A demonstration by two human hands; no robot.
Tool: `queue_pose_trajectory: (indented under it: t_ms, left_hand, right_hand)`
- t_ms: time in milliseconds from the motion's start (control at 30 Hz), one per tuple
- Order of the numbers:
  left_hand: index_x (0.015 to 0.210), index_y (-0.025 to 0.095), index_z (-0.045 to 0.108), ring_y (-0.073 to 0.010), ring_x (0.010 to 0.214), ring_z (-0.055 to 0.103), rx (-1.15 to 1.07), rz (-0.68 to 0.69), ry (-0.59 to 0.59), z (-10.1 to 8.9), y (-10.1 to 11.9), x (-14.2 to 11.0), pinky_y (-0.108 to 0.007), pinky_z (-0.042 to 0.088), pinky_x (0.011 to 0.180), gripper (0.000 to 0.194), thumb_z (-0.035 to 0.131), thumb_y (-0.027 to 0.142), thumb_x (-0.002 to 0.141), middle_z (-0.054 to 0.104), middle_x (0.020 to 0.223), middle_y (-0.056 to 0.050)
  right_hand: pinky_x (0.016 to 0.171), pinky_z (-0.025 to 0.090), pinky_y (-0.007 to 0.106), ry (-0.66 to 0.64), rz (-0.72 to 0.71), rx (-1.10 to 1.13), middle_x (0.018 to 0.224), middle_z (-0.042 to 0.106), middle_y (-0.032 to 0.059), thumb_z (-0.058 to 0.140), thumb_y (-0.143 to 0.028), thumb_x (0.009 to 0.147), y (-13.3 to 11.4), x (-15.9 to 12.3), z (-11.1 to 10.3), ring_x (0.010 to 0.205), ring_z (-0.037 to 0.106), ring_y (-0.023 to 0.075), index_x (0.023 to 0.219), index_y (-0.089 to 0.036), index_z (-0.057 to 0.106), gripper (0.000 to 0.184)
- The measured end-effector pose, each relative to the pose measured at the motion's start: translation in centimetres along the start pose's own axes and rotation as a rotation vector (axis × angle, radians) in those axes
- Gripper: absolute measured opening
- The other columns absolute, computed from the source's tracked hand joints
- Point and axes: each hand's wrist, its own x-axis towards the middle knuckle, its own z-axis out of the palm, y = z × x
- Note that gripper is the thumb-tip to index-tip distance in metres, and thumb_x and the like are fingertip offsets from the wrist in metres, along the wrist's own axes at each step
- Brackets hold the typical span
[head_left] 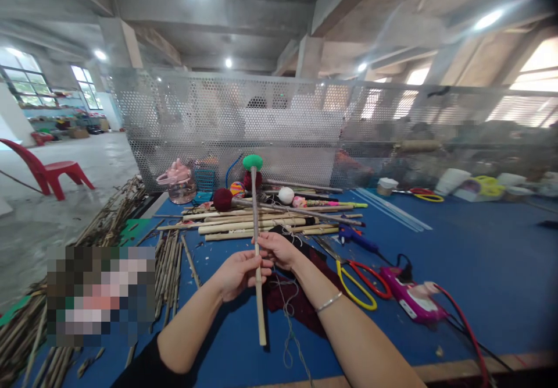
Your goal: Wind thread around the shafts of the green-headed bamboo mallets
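Observation:
A mallet with a green padded head (253, 162) and a long bamboo stick (260, 303) stands out in front of me, head pointing away. Grey cord covers the upper part of the stick. My left hand (239, 273) is closed around the stick below the wrapped part. My right hand (279, 249) pinches at the stick where the wrapping ends, its fingertips partly hidden behind it. From there loose grey cord (288, 309) trails down over a dark red cloth (305, 301) on the blue table.
Other mallets with a dark red head (222, 199) and a white head (286, 195) lie behind, among bamboo sticks (257, 225). To the right are scissors (364, 283), a blue glue gun (360, 238) and a purple power strip (414, 298). Twigs (168, 271) lie left; a perforated metal screen (183, 114) stands behind.

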Motion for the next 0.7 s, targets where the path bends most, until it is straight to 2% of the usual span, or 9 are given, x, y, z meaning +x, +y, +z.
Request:
queue_pose_trajectory:
  t_ms: [67,200,333,500,600,700]
  left_hand:
    - [0.085,0.014,0.057,-0.0116,0.065,0.061,0.068,0.005,0.042,0.1,-0.1,0.0,-0.023,0.046,0.059,0.03,0.067,0.032,0.064,0.064,0.081,-0.007]
    - [0.07,0.013,0.053,-0.0088,0.046,0.053,0.348,0.137,0.24,0.0,-0.6,0.3,-0.018,0.038,0.046,0.033,0.073,0.033,0.054,0.057,0.053,0.0]
    - [0.072,0.013,0.053,-0.0094,0.051,0.054,0.352,0.184,0.235,0.1,-0.6,0.4,-0.018,0.038,0.047,0.034,0.07,0.038,0.057,0.059,0.057,-0.002]
    - [0.077,0.015,0.051,-0.008,0.044,0.048,0.348,0.213,0.245,0.0,-1.1,0.6,-0.02,0.039,0.046,0.037,0.068,0.041,0.057,0.052,0.051,0.004]
    - [0.079,0.015,0.054,-0.0069,0.041,0.044,0.391,0.276,0.241,-0.5,-1.5,1.1,-0.019,0.036,0.044,0.036,0.068,0.041,0.057,0.05,0.049,0.005]
    - [0.084,0.014,0.058,-0.0069,0.042,0.043,0.404,0.28,0.232,-1.0,-1.6,1.7,-0.019,0.033,0.043,0.037,0.065,0.042,0.061,0.054,0.052,0.003]
  right_hand:
    - [0.033,0.008,0.017,0.054,-0.018,-0.035,0.042,0.039,-0.0089,0.064,-0.041,0.065,0.3,0.1,0.0,0.03,0.021,0.001,0.074,-0.014,0.05,0.032]
    - [0.031,0.009,0.018,0.177,-0.034,-0.111,0.036,0.031,-0.0114,0.066,-0.04,0.062,0.8,0.6,0.1,0.029,0.018,0.0016,0.064,-0.016,0.045,0.032]
    - [0.033,0.008,0.019,0.188,-0.059,-0.075,0.036,0.029,-0.0114,0.064,-0.044,0.063,0.9,0.9,0.4,0.03,0.016,0.0018,0.065,-0.015,0.046,0.034]
    - [0.035,0.014,0.019,0.276,-0.152,-0.043,0.044,0.039,-0.0082,0.067,-0.041,0.06,0.8,0.9,1.3,0.035,0.025,0.0022,0.066,-0.014,0.048,0.034]
    - [0.035,0.012,0.02,0.308,-0.147,-0.056,0.04,0.035,-0.0093,0.065,-0.041,0.062,0.6,0.8,1.5,0.033,0.023,0.0026,0.066,-0.015,0.047,0.032]
    - [0.034,0.009,0.02,0.335,-0.121,-0.063,0.037,0.029,-0.0108,0.064,-0.043,0.063,0.7,1.0,1.1,0.031,0.019,0.0023,0.066,-0.016,0.045,0.033]
